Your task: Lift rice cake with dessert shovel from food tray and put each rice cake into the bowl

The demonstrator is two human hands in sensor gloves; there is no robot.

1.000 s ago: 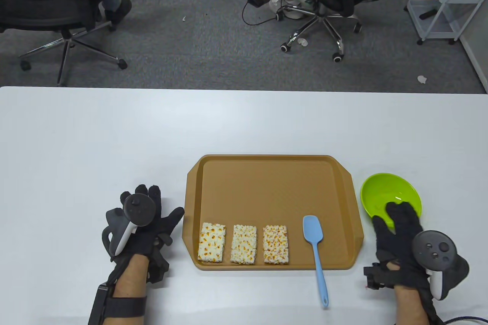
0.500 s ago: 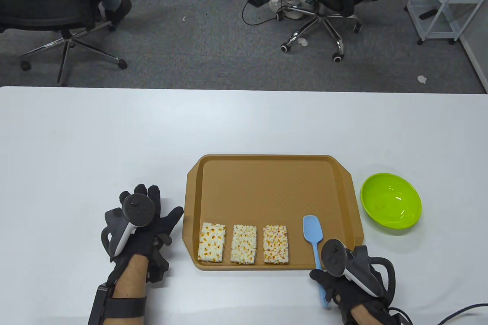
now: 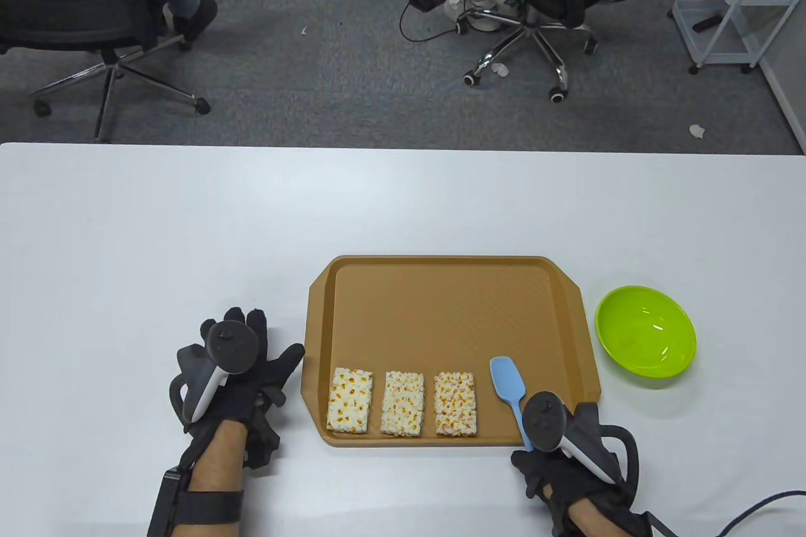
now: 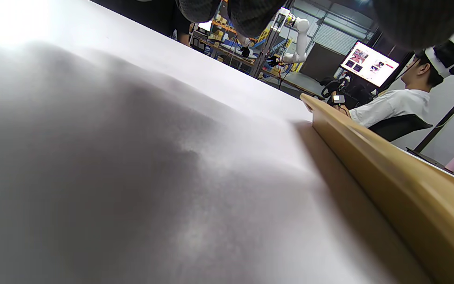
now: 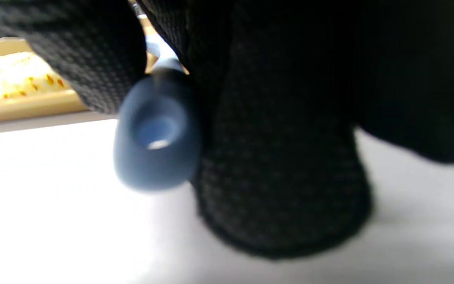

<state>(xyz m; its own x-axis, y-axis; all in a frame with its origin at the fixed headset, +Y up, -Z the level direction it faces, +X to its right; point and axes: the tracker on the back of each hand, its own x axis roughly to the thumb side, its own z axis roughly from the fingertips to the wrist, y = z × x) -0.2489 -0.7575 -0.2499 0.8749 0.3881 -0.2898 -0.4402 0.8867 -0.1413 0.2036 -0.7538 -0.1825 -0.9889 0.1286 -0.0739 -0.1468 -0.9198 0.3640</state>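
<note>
My right hand (image 3: 570,468) now grips the shovel (image 3: 507,381), its blade swung toward the cakes (image 3: 454,403); scooping comes next.

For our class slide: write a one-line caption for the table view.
Right hand grips blue dessert shovel beside three rice cakes on brown tray.

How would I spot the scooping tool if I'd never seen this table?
Find the brown tray near the table's front edge. Right of its three rice cakes, a pale blue spatula has its blade in the tray; the right hand grips its handle. It is the only blue item.
</note>
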